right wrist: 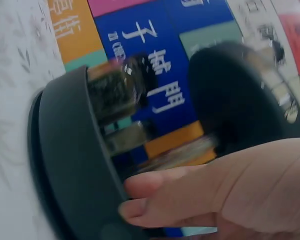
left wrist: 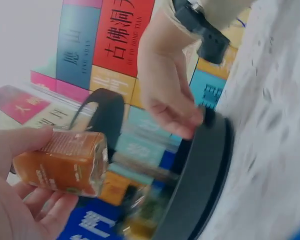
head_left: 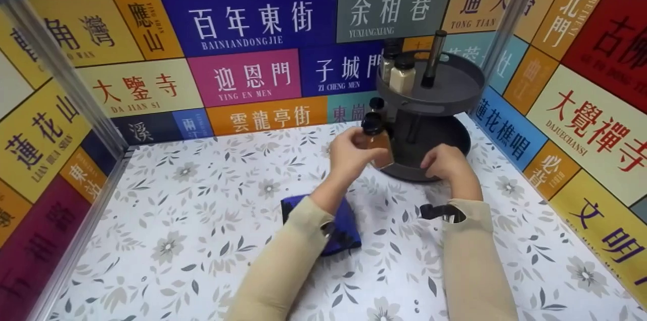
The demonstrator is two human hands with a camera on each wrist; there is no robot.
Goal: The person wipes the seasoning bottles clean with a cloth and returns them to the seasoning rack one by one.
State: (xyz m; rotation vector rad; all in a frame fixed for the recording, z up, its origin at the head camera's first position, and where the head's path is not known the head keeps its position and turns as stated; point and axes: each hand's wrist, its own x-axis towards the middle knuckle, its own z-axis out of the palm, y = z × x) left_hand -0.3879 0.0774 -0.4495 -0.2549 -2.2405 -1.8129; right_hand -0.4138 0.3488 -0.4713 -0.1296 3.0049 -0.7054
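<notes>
My left hand (head_left: 351, 154) grips a small square glass spice jar (head_left: 381, 151) with a black cap and orange-brown contents. It holds the jar beside the left edge of a dark grey two-tier turntable rack (head_left: 429, 91). In the left wrist view the jar (left wrist: 65, 162) lies tilted between thumb and fingers, its base facing the rack. My right hand (head_left: 452, 167) is at the rack's front right. Its thumb and forefinger pinch the lower tray's rim (right wrist: 85, 150), as the right wrist view shows. Other capped jars (right wrist: 112, 92) stand on the lower tray, blurred.
On the upper tier stand a pale-filled jar (head_left: 403, 76) and another jar (head_left: 388, 60) behind it. A blue folded cloth (head_left: 346, 225) lies partly under my left forearm. Panels with printed signs (head_left: 258, 17) enclose the flower-patterned tabletop (head_left: 172, 199) at the back and sides.
</notes>
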